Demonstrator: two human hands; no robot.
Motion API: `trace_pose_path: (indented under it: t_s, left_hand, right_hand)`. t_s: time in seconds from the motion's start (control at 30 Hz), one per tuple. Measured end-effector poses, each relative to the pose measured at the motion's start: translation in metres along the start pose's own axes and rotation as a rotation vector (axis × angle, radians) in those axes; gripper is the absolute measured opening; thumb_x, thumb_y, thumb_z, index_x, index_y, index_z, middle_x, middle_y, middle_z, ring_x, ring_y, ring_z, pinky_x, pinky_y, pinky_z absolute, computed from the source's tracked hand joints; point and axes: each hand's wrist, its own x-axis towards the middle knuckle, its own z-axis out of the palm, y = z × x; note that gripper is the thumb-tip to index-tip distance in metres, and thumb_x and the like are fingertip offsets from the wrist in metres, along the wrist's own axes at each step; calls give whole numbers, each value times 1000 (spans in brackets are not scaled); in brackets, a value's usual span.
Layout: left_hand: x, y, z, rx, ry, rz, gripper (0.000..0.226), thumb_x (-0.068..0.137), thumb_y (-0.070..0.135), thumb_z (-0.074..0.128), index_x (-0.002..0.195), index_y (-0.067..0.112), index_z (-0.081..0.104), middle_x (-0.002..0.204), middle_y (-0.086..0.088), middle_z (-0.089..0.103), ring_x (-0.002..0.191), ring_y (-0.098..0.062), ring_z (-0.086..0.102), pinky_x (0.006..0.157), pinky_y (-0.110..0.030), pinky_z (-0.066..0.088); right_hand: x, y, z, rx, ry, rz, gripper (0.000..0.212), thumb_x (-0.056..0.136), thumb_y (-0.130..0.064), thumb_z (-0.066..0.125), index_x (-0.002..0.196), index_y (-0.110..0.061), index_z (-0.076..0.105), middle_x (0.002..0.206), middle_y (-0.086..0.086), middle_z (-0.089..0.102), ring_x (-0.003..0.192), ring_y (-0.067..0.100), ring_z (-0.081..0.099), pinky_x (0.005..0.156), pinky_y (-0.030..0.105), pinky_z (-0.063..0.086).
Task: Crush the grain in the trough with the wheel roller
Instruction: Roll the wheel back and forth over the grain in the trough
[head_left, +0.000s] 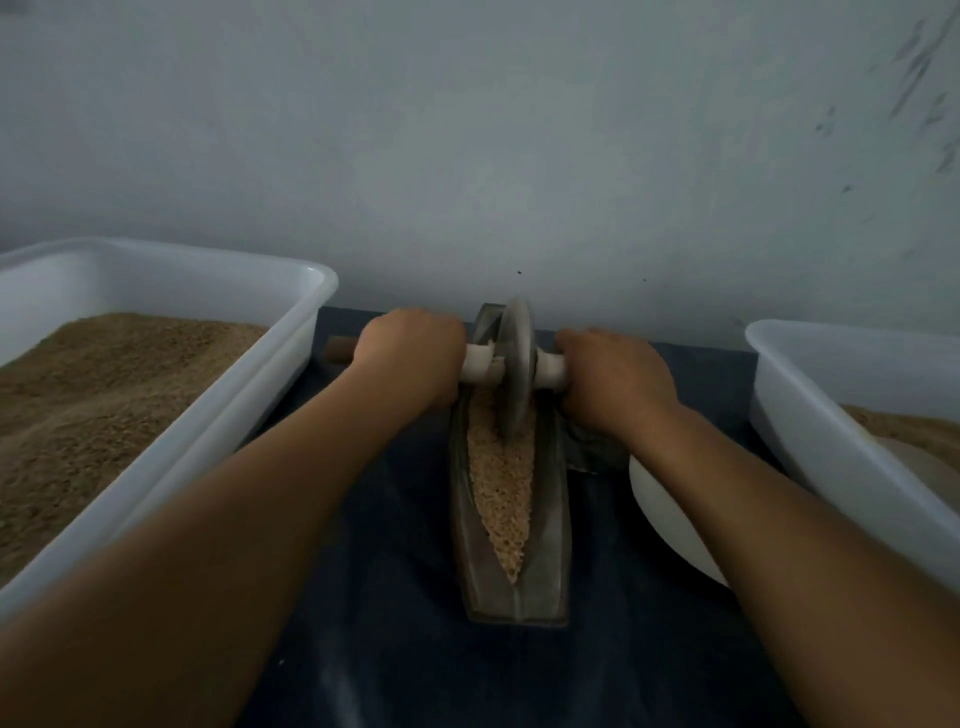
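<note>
Fingers of both my hands wrap the axle, left hand (413, 353) and right hand (613, 382) either side of the wheel (516, 371), so I judge the load stays even. Its thin metal disc stands at the far end of the narrow trough (545, 545), biting coarse tan grain (501, 488).

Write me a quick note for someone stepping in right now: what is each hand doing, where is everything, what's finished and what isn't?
Left hand and right hand each grip one end of the wheel roller's axle.
The wheel stands in the trough, toward its far end.
Grain fills the groove nearer you and looks coarse there.
Left to do: roll the wheel back over that grain.
</note>
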Motion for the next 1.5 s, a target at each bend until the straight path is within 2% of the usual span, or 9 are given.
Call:
trace_pose_path:
  t_s: [0.2,0.37,0.5,0.63,0.87,1.13,1.3,1.4,1.5]
  left_hand:
    - [28,-1,-6,63,-42,38,37,75,23,70,110,15,61,107,-8,64,94,-28,62,70,-36,45]
    - [17,-2,-2,66,-63,15,43,77,28,73,115,15,59,97,-5,61,86,-25,58,70,-36,44]
    - [-4,3,-7,57,-170,11,57,70,32,82,117,13,57,93,-4,57,91,-25,60,84,-42,53]
    - [-39,8,-7,62,-124,25,47,74,30,77,114,15,57,79,1,45,81,-21,51,85,-41,53]
    - [-98,8,-20,143,-43,113,52,78,32,76,119,18,46,97,-1,56,90,-20,56,78,-34,46]
    - [-97,-10,-5,103,27,110,48,77,41,77,102,26,39,107,3,58,87,-13,56,75,-29,46]
    - [-73,-11,13,46,147,-12,45,80,46,71,93,27,32,92,3,61,77,-19,57,65,-34,41]
    - [-53,-8,15,37,152,-90,35,83,40,68,95,25,38,84,2,53,73,-20,50,64,-35,40]
    - [-30,-8,11,1,93,-101,29,85,34,67,107,24,49,95,-3,59,82,-23,54,69,-37,42]
  right_hand:
    - [27,9,1,29,-191,27,30,80,-37,69,108,-28,61,111,4,66,98,28,63,66,32,42]
    - [11,3,-1,7,-90,21,26,78,-40,68,101,-31,59,98,0,66,82,23,61,54,27,33]
    - [-14,-2,-10,46,-43,-3,25,77,-43,68,94,-30,54,92,-2,65,79,23,60,59,30,32]
    - [-54,-13,-21,12,3,-41,34,79,-43,69,94,-29,41,92,-3,61,84,24,61,65,33,31]
    - [-118,-28,-51,-64,66,-90,37,84,-41,64,111,-26,43,101,-4,53,89,18,52,72,33,29]
    - [-116,-29,-55,-31,114,-73,27,82,-37,65,93,-26,43,84,-5,50,71,14,34,66,32,26]
    - [-77,-21,-36,-61,74,-65,31,82,-36,63,88,-25,35,78,-5,53,64,21,44,60,34,24]
    - [-49,-13,-24,-43,51,-53,33,81,-33,65,96,-22,38,85,-2,61,74,27,60,59,35,23]
    - [-22,-7,-16,-38,21,-41,33,81,-30,67,105,-19,46,93,4,65,81,30,62,58,34,25]
